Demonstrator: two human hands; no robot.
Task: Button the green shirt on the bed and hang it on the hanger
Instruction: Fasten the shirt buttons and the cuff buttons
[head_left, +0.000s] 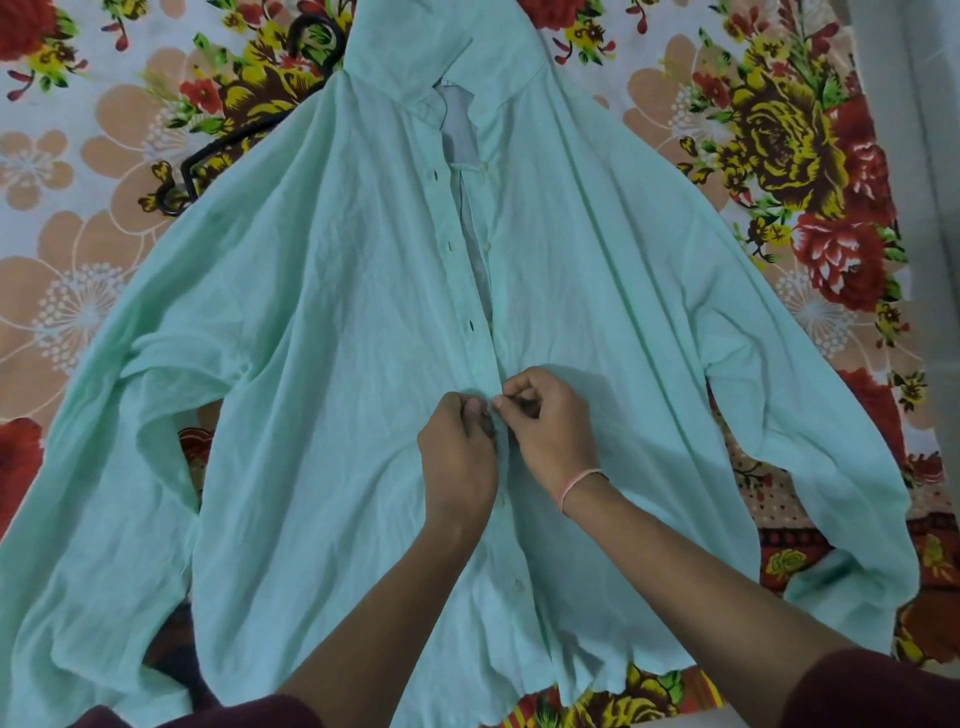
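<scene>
A: Grip first: left hand (457, 452) and right hand (545, 421) both pinch the front placket (485, 343) of the green shirt (337, 312), fingertips meeting mid-chest. Left takes the buttonhole edge, right takes the button edge.
B: Button visible?
A: No, it's hidden between the fingertips. Can't tell if it's through the hole.
B: Shirt position?
A: Flat on the floral bedsheet (78, 156), front up, sleeves spread. Hem is nearest the person, collar (415, 62) farthest.
B: Key relation for the next move?
A: The placket is the long axis, running straight away from the person. Below the hands it looks closed; one button (518, 584) shows near the hem. Beyond the grip, toward the collar, the two edges lie apart, with open buttonholes (470, 326) on the left edge and loose buttons (487, 248) on the right.
B: So work goes up the line, away from the body.
A: My read, yes. The next open hole lies beyond the fingertips, and both hands are about equally near, each on its own edge.
B: Hanger?
A: Black hanger (234, 140) at far left, beside the collar, partly under the shirt's shoulder. It's well apart from both hands, with the left hand on the nearer side. Hanging step not yet started.
B: Anything else?
A: Pink thread band (576, 480) on the right wrist.
</scene>
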